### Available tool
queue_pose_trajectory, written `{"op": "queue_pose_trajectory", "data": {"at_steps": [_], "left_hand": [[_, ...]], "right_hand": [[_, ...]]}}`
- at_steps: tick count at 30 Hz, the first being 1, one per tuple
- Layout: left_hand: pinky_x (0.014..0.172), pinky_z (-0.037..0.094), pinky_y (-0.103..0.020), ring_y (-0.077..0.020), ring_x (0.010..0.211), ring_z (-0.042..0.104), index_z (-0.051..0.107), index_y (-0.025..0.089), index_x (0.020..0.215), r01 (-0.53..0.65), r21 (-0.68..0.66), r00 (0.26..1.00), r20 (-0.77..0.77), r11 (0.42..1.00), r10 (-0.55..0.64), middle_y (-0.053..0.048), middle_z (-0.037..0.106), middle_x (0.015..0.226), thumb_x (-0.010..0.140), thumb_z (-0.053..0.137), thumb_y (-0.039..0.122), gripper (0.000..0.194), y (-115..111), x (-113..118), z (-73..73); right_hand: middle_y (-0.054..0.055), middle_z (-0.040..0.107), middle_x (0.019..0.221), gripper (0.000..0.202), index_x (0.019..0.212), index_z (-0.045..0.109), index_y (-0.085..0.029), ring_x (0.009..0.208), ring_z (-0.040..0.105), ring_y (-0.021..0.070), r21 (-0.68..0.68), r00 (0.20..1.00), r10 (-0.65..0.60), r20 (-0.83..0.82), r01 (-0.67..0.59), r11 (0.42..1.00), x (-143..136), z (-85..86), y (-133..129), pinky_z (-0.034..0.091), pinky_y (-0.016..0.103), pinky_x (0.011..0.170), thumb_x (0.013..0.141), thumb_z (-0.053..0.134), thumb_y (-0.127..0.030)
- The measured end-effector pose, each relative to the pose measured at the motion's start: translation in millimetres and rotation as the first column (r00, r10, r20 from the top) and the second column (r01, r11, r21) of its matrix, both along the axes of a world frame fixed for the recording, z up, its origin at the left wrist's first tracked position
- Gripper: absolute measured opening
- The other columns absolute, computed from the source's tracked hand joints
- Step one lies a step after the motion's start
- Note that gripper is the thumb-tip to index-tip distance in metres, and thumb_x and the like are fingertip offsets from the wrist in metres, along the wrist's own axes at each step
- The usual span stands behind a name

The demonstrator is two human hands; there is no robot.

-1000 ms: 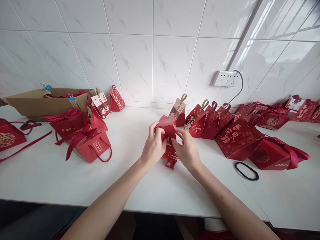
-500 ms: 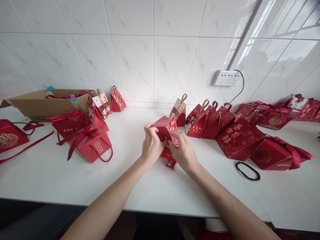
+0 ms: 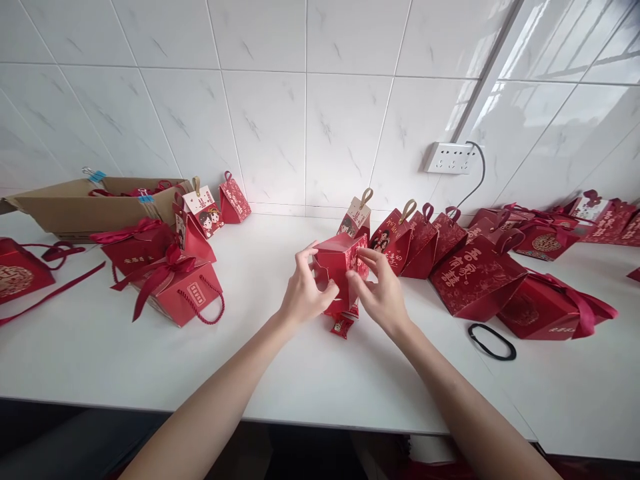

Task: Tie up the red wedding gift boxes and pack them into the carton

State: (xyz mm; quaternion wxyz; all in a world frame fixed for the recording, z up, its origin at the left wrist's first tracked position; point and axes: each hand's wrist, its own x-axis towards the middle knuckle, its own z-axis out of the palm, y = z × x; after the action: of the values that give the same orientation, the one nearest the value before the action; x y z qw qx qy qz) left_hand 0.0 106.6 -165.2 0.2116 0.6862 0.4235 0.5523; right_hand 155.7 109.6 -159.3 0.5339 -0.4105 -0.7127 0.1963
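A red paper gift box (image 3: 334, 267) with a patterned right face is held between my two hands above the white table. My left hand (image 3: 306, 288) grips its left side, fingers on the back edge and thumb at the front. From the right, my right hand (image 3: 379, 288) presses the patterned side with fingers and thumb. Just below the box lies a small red wrapped candy (image 3: 342, 326); other red pieces behind it are partly hidden. A cream-topped gift box (image 3: 355, 217) stands right behind the held one.
Several red gift boxes (image 3: 423, 243) line the right side, near a black band (image 3: 493, 342). Ribboned boxes (image 3: 177, 287) and a cardboard carton (image 3: 100, 207) stand on the left. A power strip (image 3: 449, 158) hangs on the tiled wall.
The box in my hands has turned and opened out into a fuller shape, showing a broad plain red face. My right hand has shifted slightly right, and my fingers have spread around the box.
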Motion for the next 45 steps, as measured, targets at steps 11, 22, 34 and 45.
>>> {"op": "queue_pose_trajectory", "data": {"at_steps": [11,22,34,45], "left_hand": [[0.09,0.047,-0.04,-0.0279,0.115,0.052,0.053,0.021,0.114,0.258,0.003,0.96,0.112,0.966,-0.257,-0.008,0.046,0.137,0.072,0.048,0.017,0.043,0,-21,21.9],[0.104,0.038,-0.041,-0.0265,0.126,0.044,0.055,0.02,0.119,0.208,0.134,0.959,0.169,0.969,-0.229,-0.008,0.053,0.131,0.077,0.055,0.032,0.044,4,-25,25.1],[0.074,0.052,-0.032,-0.0232,0.097,0.061,0.056,0.02,0.121,0.169,0.027,0.94,0.296,0.985,-0.169,-0.007,0.064,0.111,0.079,0.05,0.03,0.043,5,-26,22.9],[0.06,0.052,-0.027,-0.0165,0.073,0.063,0.059,0.021,0.105,0.007,-0.033,0.954,0.3,0.999,0.003,-0.003,0.064,0.081,0.084,0.052,0.038,0.028,-1,-20,29.9]], "right_hand": [[0.009,0.032,0.143,0.066,0.141,0.016,-0.038,0.128,0.041,0.0284,-0.15,0.939,0.293,-0.181,-0.321,0.935,12,5.3,5,0.051,0.049,0.09,0.086,0.053,-0.038],[0.008,0.033,0.145,0.062,0.137,0.027,-0.035,0.13,0.039,0.0267,-0.123,0.882,0.397,-0.253,-0.437,0.891,15,15.2,-2,0.046,0.048,0.097,0.084,0.057,-0.042],[0.008,0.031,0.145,0.077,0.139,0.021,-0.036,0.131,0.036,0.0257,-0.097,0.918,0.359,-0.169,-0.378,0.921,10,5.4,0,0.045,0.046,0.098,0.078,0.067,-0.032],[0.009,0.027,0.145,0.074,0.138,0.021,-0.038,0.129,0.038,0.0271,-0.108,0.933,0.318,-0.169,-0.338,0.935,8,4.0,1,0.05,0.045,0.094,0.079,0.065,-0.035]]}}
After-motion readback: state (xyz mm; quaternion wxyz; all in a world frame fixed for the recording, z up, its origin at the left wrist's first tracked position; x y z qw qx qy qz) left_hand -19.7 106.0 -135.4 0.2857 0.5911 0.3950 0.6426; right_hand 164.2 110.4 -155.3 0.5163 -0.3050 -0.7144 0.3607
